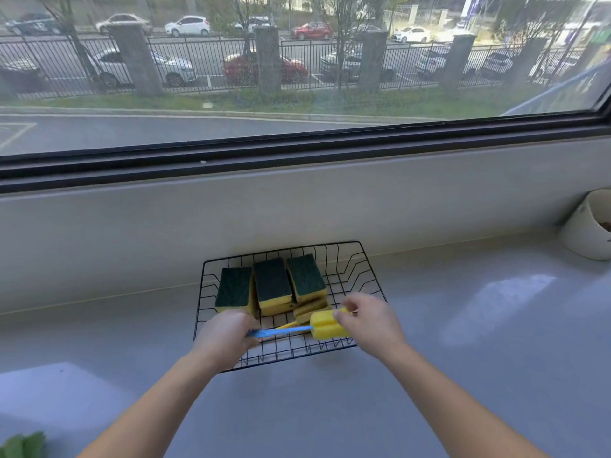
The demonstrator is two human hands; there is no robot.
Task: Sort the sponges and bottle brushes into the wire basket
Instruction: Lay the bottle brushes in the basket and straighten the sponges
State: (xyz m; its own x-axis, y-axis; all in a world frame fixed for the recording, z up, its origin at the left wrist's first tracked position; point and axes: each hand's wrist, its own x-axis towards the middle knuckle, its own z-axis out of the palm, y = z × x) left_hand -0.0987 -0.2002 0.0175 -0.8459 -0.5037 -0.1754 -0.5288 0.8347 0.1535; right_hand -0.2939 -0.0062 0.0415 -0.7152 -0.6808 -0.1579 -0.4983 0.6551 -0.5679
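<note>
The wire basket [330, 256] is set on the worktop [463, 358], against the low wall under the window [297, 94]. Its near rim lies just below the fingers of both hands and its far rim well beyond them. Bare worktop is seen left of the left fingers, right of the right fingers and nearer than the basket. Far to the right of the right fingers a white pot [588, 233] stands by the wall. Green leaves [23, 446] are seen at the near-left corner, well apart from either hand.

Both forearms are stretched forward and drawn inward over the near part of the basket. The left hand [224, 335] is held back upward over the near-left corner. The right hand [370, 320] is held likewise over the near-right side.

The bottle brush [287, 331] is held crosswise and roughly level between the two hands, over the near part of the basket. Whether it rests on the wires cannot be told. The end of its blue handle is clamped by the curled left fingers [244, 322]. Its yellow foam head [325, 327] is pinched from above by the bent right fingers [345, 314]. A thin yellow stick [286, 324] is seen just beyond the handle. Beyond the fingers, three sponges [272, 282] are set side by side, green side up, in the far half of the basket. More sponges lie tilted just beyond the foam head.
</note>
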